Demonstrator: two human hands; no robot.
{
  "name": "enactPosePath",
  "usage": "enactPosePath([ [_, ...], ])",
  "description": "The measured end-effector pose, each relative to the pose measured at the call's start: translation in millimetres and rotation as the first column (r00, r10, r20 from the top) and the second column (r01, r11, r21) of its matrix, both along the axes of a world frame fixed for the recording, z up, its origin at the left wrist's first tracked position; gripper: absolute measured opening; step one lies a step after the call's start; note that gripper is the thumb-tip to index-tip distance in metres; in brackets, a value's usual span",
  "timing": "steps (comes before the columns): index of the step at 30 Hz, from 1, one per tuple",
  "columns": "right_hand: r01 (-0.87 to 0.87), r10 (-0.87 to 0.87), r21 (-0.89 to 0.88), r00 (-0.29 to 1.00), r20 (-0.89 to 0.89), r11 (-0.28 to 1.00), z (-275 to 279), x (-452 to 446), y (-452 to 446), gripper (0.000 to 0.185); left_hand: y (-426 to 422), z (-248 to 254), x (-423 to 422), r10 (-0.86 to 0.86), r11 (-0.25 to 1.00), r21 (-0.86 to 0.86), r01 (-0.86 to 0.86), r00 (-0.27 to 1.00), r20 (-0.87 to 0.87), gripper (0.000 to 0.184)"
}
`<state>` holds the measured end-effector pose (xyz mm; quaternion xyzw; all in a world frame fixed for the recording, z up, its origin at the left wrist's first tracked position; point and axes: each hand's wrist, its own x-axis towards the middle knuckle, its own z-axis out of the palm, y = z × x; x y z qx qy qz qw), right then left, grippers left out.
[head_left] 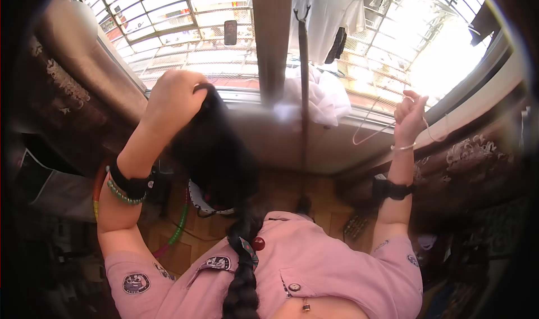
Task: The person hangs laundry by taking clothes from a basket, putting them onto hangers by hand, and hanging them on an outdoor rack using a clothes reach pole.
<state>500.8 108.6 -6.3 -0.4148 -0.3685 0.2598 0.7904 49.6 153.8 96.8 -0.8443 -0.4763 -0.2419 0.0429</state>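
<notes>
While dark cloth (213,145) hangs nearest, the left hand (175,97) pinches its top edge; over on the other side, the right hand (410,115) has its fingers (412,96) curled around a pale hanger (375,134), window frame (271,44) beyond. Looks like a holding step; next move calls for steady grips.

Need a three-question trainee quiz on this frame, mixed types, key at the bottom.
1. Multiple choice: the left hand holds A) a bucket, B) a black cloth, C) a pair of scissors.
2. True or false: the pole's forked tip points at the floor.
3. Short answer: which hand holds the hanger?

Key:
1. B.
2. False; the pole has its fork at the top.
3. The right hand.
</notes>
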Motion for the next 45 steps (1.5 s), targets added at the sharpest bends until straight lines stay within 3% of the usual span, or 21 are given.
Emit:
enactPosePath([
  [5,-0.305,0.303,0.223,0.952,0.046,0.926,41.0,-76.2,-58.0,0.052,14.5,18.5,-8.9,-0.029,0.998,-0.050,0.025,0.997,-0.069,0.022],
  [7,-0.647,0.717,0.618,0.671,0.186,0.446,66.9,-127.2,-66.8,0.052,18.6,39.3,-4.9,-0.034,0.994,-0.105,0.022,0.992,-0.118,0.024],
  [11,-0.661,0.825,0.727,0.507,0.249,0.187,85.0,-202.1,-47.9,0.054,31.7,63.1,-3.5,-0.065,0.991,-0.128,0.049,0.990,-0.128,0.024],
  [13,-0.693,0.705,0.696,0.588,0.398,0.185,90.0,-240.4,-24.8,0.053,36.6,80.5,-10.3,-0.157,0.987,-0.065,0.147,0.971,-0.178,0.022],
  [15,-0.630,0.397,0.640,0.775,0.491,0.439,76.3,-261.5,-2.5,0.048,20.3,104.8,-10.2,-0.111,0.990,-0.097,0.100,0.987,-0.117,0.022],
  [17,-0.601,0.356,0.470,0.783,0.511,0.646,58.5,-266.3,6.7,0.046,4.1,127.0,-16.8,-0.051,0.985,-0.164,0.051,0.999,0.005,0.021],
  [19,-0.611,0.359,0.320,0.730,0.581,0.724,40.3,-256.4,17.0,0.044,8.4,135.1,-35.4,0.034,0.994,-0.102,-0.027,0.997,0.073,0.017],
  [20,-0.626,0.399,0.233,0.696,0.597,0.744,37.6,-255.6,17.9,0.044,-2.4,138.9,-43.5,0.047,0.976,-0.218,-0.005,0.981,0.187,0.014],
  [22,-0.640,0.437,0.142,0.653,0.619,0.755,37.7,-255.2,16.4,0.045,6.1,125.3,-73.6,0.104,0.975,-0.218,-0.040,0.952,0.288,0.014],
  [23,-0.636,0.530,-0.054,0.591,0.608,0.770,38.6,-250.4,16.0,0.046,9.6,117.6,-84.3,0.155,0.971,-0.229,-0.071,0.915,0.372,0.013],
  [24,-0.609,0.620,-0.247,0.535,0.573,0.754,41.2,-244.8,14.9,0.047,5.6,112.9,-87.9,0.200,0.971,-0.195,-0.136,0.910,0.363,0.015],
  [25,-0.613,0.625,-0.242,0.548,0.557,0.753,52.6,-219.2,16.2,0.047,14.3,115.5,-69.9,0.202,0.970,-0.202,-0.138,0.918,0.343,0.015],
  [27,-0.527,0.715,-0.503,0.358,0.600,0.685,78.4,-208.9,10.3,0.048,19.6,102.5,-74.3,0.231,0.973,-0.063,-0.222,0.924,0.306,0.016],
  [29,-0.547,0.671,-0.453,0.302,0.678,0.704,77.5,-206.8,19.4,0.049,13.2,92.7,-70.1,0.218,0.973,-0.155,-0.168,0.886,0.410,0.016],
  [31,-0.417,0.714,-0.614,0.134,0.687,0.670,89.0,-205.4,19.8,0.050,-10.0,84.6,-51.3,0.180,0.983,-0.039,-0.178,0.916,0.360,0.017],
  [33,-0.315,0.725,-0.661,0.160,0.670,0.681,95.1,-206.0,21.7,0.049,-10.4,71.7,-45.0,0.130,0.989,0.016,-0.146,0.925,0.356,0.020],
  [37,-0.388,0.735,-0.660,0.073,0.674,0.643,97.1,-206.3,33.4,0.042,-49.5,31.4,-1.8,-0.196,0.979,0.135,0.155,0.902,0.384,0.017],
  [39,-0.532,0.627,-0.531,0.000,0.779,0.660,95.1,-216.5,32.3,0.035,-62.8,7.4,13.2,-0.266,0.956,-0.021,0.292,0.895,0.358,0.015],
  [41,-0.506,0.558,-0.502,-0.049,0.829,0.701,104.4,-220.9,32.3,0.028,-81.3,-12.7,21.7,-0.253,0.964,-0.022,0.265,0.940,0.231,0.025],
  [43,-0.511,0.501,-0.399,0.074,0.862,0.761,114.2,-214.6,30.2,0.025,-94.7,-12.2,14.3,-0.386,0.915,-0.054,0.399,0.907,0.170,0.030],
  [45,-0.481,0.530,-0.411,0.137,0.837,0.774,126.0,-196.0,32.3,0.024,-103.0,15.5,0.2,-0.318,0.809,-0.342,0.478,0.845,0.429,0.037],
])
